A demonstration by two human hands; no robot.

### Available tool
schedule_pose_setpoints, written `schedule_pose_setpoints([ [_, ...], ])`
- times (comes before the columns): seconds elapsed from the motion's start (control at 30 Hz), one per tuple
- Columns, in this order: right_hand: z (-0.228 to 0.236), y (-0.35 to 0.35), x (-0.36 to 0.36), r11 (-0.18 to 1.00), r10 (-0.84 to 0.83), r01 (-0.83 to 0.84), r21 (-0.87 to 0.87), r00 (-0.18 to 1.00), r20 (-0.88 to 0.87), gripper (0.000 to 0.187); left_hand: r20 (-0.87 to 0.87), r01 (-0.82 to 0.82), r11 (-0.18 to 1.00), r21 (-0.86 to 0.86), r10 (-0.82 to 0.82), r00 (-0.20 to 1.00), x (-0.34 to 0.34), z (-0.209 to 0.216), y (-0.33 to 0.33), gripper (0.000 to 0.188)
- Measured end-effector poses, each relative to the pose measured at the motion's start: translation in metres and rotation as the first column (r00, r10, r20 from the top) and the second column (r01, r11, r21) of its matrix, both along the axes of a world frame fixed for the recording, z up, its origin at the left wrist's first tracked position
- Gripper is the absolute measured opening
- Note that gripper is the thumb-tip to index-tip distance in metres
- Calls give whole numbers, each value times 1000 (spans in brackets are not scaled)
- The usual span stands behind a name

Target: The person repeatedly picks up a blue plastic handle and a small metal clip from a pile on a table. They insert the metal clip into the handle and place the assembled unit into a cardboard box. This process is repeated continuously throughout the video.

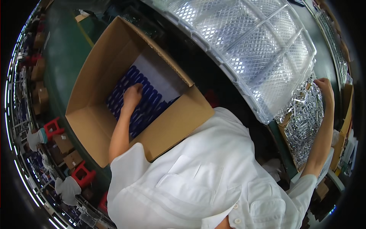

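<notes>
An open cardboard box (pixel 91 128) stands at my left, with rows of dark-blue, rounded, elongated pieces (pixel 150 100) in it. My left hand (pixel 132 96) reaches into this box, its fingers curled closed at the top of the blue rows. Whatever lies between those fingers is too small to make out. On the far right, my right hand (pixel 325 86) is over the edge of a heap of small shiny metal pieces (pixel 305 122) in a shallow cardboard box. Its thumb and fingertips are pinched together, and what they hold cannot be made out.
Clear plastic trays (pixel 251 42) with a ribbed pattern lie across the top between the two boxes. Red stools (pixel 83 174), brown cartons (pixel 73 159) and people in pale clothing (pixel 68 190) line the left. Green floor (pixel 61 57) lies beyond the box.
</notes>
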State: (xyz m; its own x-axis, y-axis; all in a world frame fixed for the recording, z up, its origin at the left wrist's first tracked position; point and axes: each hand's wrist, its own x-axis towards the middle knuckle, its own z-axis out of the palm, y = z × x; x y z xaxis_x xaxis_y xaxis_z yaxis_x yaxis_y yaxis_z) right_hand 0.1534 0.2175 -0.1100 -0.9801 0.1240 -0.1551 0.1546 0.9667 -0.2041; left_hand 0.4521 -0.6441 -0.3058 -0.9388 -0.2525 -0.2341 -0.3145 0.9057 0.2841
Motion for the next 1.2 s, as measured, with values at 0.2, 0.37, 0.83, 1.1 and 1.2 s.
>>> schedule_pose_setpoints([
  [0.2,42,29,57,923,-194,136,-359,972,-131,34,137,263,964,37,-266,954,25,-43,33,34],
  [0.37,76,-32,168,893,-363,212,-397,860,-358,26,129,290,957,-5,-287,949,40,-73,54,44],
  [0.83,72,-118,377,753,-634,298,-587,565,-527,24,158,179,982,-63,-167,973,22,-23,87,23],
  [1.1,50,-107,406,784,-588,229,-577,572,-572,26,-375,368,929,-36,-354,857,-63,31,98,30],
  [1.2,53,-117,396,706,-695,346,-617,503,-513,25,-287,528,833,-164,-552,783,-63,-44,62,35],
])
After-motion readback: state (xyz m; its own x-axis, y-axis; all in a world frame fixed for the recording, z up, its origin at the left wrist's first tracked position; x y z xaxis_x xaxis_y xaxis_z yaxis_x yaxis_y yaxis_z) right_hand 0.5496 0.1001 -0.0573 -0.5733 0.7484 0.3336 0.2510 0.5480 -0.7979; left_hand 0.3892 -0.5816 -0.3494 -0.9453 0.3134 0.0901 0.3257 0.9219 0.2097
